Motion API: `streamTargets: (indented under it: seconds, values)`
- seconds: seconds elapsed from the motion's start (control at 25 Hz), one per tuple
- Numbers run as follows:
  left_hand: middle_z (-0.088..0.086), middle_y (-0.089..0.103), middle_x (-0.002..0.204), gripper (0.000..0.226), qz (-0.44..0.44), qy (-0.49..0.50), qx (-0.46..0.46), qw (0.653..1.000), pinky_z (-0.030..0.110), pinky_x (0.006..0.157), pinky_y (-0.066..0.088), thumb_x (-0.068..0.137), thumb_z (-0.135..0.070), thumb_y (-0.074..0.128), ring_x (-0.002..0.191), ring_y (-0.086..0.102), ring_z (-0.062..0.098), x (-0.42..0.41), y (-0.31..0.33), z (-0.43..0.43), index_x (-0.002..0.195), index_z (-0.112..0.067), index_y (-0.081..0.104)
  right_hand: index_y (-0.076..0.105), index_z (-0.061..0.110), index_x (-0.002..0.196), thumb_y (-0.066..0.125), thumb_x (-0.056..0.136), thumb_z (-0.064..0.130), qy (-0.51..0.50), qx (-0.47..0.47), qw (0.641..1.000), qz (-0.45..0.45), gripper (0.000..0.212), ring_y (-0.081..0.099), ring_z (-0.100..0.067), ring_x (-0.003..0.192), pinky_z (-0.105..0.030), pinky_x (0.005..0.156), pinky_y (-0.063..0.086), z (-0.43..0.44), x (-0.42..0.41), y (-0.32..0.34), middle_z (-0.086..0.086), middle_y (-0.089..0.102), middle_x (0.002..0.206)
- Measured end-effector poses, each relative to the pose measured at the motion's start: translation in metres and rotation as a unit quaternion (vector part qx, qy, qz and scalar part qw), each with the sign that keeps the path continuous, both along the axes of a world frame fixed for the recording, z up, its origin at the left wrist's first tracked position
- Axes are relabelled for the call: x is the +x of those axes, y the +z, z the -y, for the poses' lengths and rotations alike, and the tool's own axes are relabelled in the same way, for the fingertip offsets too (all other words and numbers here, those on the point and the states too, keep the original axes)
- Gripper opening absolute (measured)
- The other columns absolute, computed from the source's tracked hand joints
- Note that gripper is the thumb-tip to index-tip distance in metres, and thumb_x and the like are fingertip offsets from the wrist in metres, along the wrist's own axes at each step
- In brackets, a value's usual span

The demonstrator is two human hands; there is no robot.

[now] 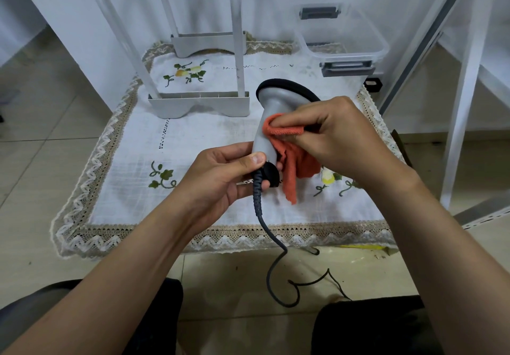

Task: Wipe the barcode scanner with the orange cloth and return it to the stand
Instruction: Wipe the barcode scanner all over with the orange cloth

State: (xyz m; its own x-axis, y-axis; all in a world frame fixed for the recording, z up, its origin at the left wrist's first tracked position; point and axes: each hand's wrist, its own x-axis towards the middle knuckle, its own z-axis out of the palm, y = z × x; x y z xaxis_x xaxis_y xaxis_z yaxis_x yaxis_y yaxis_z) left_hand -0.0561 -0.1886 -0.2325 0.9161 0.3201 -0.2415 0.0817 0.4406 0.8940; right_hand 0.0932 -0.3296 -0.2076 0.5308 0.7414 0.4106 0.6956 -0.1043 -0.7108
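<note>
Barcode scanner (pixel 271 118), smooth grey plastic with a flared head rimmed in black rubber, held above the middle of a low table; left hand (pixel 220 174) closed around the base of the handle, thumb pressed flat on the grey shell, fingers curled beneath where the ribbed dark strain relief begins; right hand (pixel 340 136) pinching the orange cloth (pixel 292 158), a nubbly towelling, against the right side of the handle, fingers folded tight on a gathered edge while the loose corner hangs down; dark cable (pixel 271 244) falling over the near table edge and curling on the tiled floor (pixel 36 167); tablecloth (pixel 193 139) of white woven fabric, embroidered with green leaves and yellow fruit, bordered by beige zigzag lace; white plastic stand (pixel 198 103) with scalloped feet and rounded uprights on the far left of the cloth, well apart from the scanner; clear lidded box (pixel 345 40) with grey latches at the far right corner; open cloth lies before the stand; no legible writing on any surface.
</note>
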Motion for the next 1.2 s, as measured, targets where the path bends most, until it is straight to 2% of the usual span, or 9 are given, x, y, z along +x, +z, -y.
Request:
streamTargets:
  seconds: [0.12,0.24,0.36,0.48,0.6,0.8,0.92,1.0,1.2]
  values:
    - [0.022,0.077,0.097,0.027,-0.001,-0.003,0.001,1.000,0.024,0.063,0.058,0.079,-0.014,0.070,0.094,0.074,0.030,0.001,-0.001,0.000,0.102,-0.001,0.077,0.081,0.019,0.104,0.076,0.089,0.007,-0.025,0.007,0.999,0.021,0.019,0.070,0.009,0.085,-0.007,0.074,0.047,0.001,0.001,0.000,0.012,0.078,0.094]
    - [0.019,0.077,0.092,0.021,-0.004,0.001,-0.005,1.000,0.025,0.063,0.058,0.078,-0.013,0.071,0.092,0.074,0.030,0.000,-0.002,0.000,0.094,-0.005,0.080,0.080,0.022,0.103,0.077,0.088,0.005,0.013,-0.028,0.999,-0.020,0.022,0.070,0.011,0.086,-0.008,0.075,0.049,0.002,-0.001,0.002,0.020,0.074,0.090]
    - [0.023,0.074,0.098,0.037,0.001,0.014,-0.027,1.000,0.023,0.061,0.057,0.079,-0.012,0.068,0.077,0.074,0.021,0.002,0.001,0.001,0.111,0.005,0.072,0.080,0.021,0.104,0.078,0.089,0.009,-0.026,0.026,0.999,-0.021,0.020,0.072,0.006,0.090,-0.016,0.078,0.056,0.004,0.001,0.004,0.015,0.076,0.094]
    - [0.017,0.074,0.092,0.030,0.003,0.044,-0.050,0.998,0.022,0.060,0.058,0.078,-0.013,0.070,0.076,0.072,0.020,0.005,0.001,-0.003,0.103,0.003,0.071,0.080,0.015,0.103,0.078,0.088,0.007,-0.010,0.055,0.998,-0.036,0.017,0.073,0.003,0.087,-0.017,0.076,0.056,0.007,0.001,0.008,0.011,0.077,0.092]
    - [0.012,0.075,0.085,0.026,0.001,0.048,-0.054,0.997,0.022,0.060,0.059,0.078,-0.012,0.070,0.069,0.072,0.017,0.005,0.000,-0.004,0.100,0.002,0.071,0.081,0.013,0.103,0.078,0.088,0.008,0.033,0.008,0.999,-0.035,0.016,0.071,0.007,0.085,-0.012,0.075,0.052,0.005,-0.005,0.007,0.012,0.076,0.091]
    - [0.013,0.077,0.091,0.037,0.002,0.032,-0.030,0.999,0.023,0.063,0.059,0.076,-0.014,0.071,0.074,0.074,0.017,0.003,0.000,-0.001,0.109,0.003,0.073,0.080,0.016,0.106,0.077,0.089,0.009,0.030,-0.003,0.999,-0.014,0.018,0.070,0.010,0.091,-0.009,0.079,0.049,0.000,-0.004,0.003,0.014,0.076,0.096]
    - [0.011,0.078,0.091,0.034,0.003,0.026,-0.014,1.000,0.023,0.063,0.059,0.076,-0.016,0.072,0.076,0.074,0.017,0.002,-0.002,-0.001,0.107,-0.001,0.075,0.080,0.018,0.104,0.077,0.089,0.006,0.082,-0.053,0.994,-0.045,0.019,0.069,0.011,0.084,-0.007,0.075,0.047,0.004,-0.006,0.006,0.018,0.075,0.089]
    - [0.011,0.077,0.090,0.037,-0.001,0.027,-0.012,1.000,0.022,0.063,0.059,0.075,-0.017,0.072,0.073,0.073,0.016,0.003,-0.002,0.001,0.108,0.001,0.073,0.081,0.017,0.104,0.076,0.089,0.005,0.056,-0.036,0.997,-0.029,0.019,0.067,0.015,0.084,-0.005,0.074,0.046,0.004,-0.004,0.006,0.021,0.073,0.090]
    - [0.013,0.077,0.092,0.037,0.011,0.029,-0.017,0.999,0.022,0.063,0.059,0.077,-0.016,0.071,0.075,0.074,0.017,0.004,-0.003,0.002,0.110,0.002,0.073,0.080,0.019,0.104,0.078,0.088,0.006,0.079,-0.065,0.993,-0.061,0.020,0.072,0.005,0.092,-0.014,0.083,0.055,0.006,-0.005,0.009,0.010,0.079,0.096]
